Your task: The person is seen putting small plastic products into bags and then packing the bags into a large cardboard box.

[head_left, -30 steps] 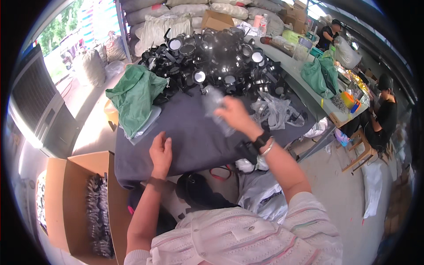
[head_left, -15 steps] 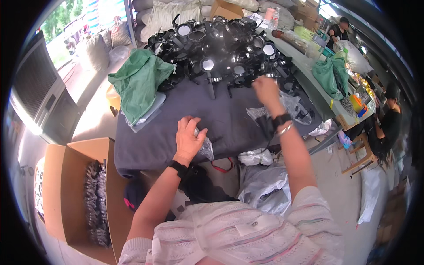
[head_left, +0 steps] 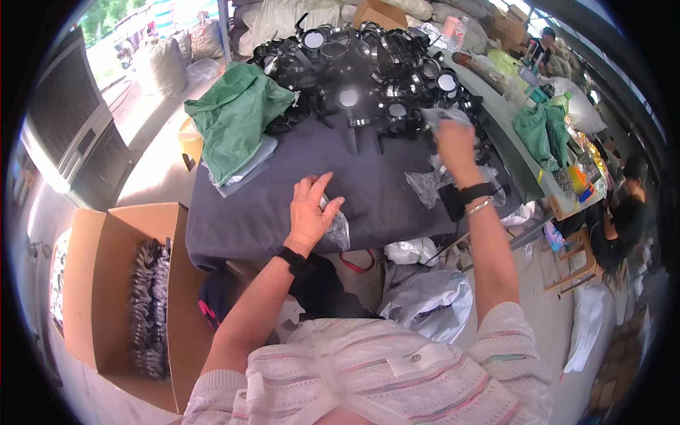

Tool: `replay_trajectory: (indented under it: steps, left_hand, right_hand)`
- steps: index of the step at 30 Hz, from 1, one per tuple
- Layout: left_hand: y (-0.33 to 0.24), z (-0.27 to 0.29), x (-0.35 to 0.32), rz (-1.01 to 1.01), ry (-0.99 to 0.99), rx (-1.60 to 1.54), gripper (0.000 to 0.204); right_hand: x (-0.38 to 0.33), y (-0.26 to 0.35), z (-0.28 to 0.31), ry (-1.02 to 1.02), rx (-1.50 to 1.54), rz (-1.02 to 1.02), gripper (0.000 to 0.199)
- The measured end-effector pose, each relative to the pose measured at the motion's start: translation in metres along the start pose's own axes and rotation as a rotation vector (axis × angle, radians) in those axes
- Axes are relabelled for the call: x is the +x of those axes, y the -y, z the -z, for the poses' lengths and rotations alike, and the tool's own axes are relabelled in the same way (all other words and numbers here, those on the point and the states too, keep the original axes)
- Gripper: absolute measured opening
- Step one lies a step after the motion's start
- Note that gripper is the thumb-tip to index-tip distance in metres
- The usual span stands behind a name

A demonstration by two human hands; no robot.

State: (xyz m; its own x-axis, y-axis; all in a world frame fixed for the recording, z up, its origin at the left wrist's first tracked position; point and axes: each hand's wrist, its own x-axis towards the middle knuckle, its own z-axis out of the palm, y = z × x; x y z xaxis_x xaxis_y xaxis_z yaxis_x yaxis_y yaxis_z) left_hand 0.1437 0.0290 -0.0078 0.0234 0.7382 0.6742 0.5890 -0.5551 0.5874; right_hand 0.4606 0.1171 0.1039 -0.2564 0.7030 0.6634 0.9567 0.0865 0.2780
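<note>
My left hand (head_left: 309,216) rests on the dark cloth of the table (head_left: 382,191), thumb and fingers curved round a small piece in a clear plastic wrapper (head_left: 338,232). What lies inside the wrapper is mostly hidden by the hand. At the right of the table my right hand (head_left: 457,147) is closed on a clear plastic bag (head_left: 445,115), which sticks out beyond the fingers beside the heap. Black ring-shaped parts with shiny bands and levers (head_left: 360,78) are heaped at the far side. More crumpled clear bags (head_left: 423,187) lie just below my right hand.
A green cloth sack (head_left: 234,117) covers the table's far left. An open cardboard box (head_left: 88,290) with bagged parts stands at lower left. A long bench (head_left: 499,113) with another green sack (head_left: 540,131) runs along the right. Two people are farther right. A grey plastic sack (head_left: 432,301) lies below the table.
My right hand has moved from the edge of the parts heap slightly right, and a clear plastic bag now shows at its fingers. The left hand stays on the wrapped piece. The view has shifted slightly.
</note>
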Motion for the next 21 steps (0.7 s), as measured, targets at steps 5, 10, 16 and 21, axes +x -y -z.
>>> replay_trajectory:
  steps: [5,10,16,21]
  left_hand:
    - [0.001,-0.003,0.000,-0.047,-0.045,-0.015,0.061]
    - [0.009,-0.008,0.004,-0.122,-0.038,0.003,0.060]
    - [0.007,-0.006,0.006,-0.039,0.003,-0.027,0.048]
    - [0.004,-0.003,0.006,-0.023,0.010,-0.032,0.049]
  right_hand:
    - [-0.018,0.132,0.030,0.429,0.803,-0.037,0.024]
    - [-0.048,0.195,0.001,0.678,1.495,-0.269,0.026]
    - [-0.056,0.136,0.035,0.067,0.749,-0.195,0.024]
    - [-0.070,0.039,0.039,0.144,0.135,-0.459,0.023]
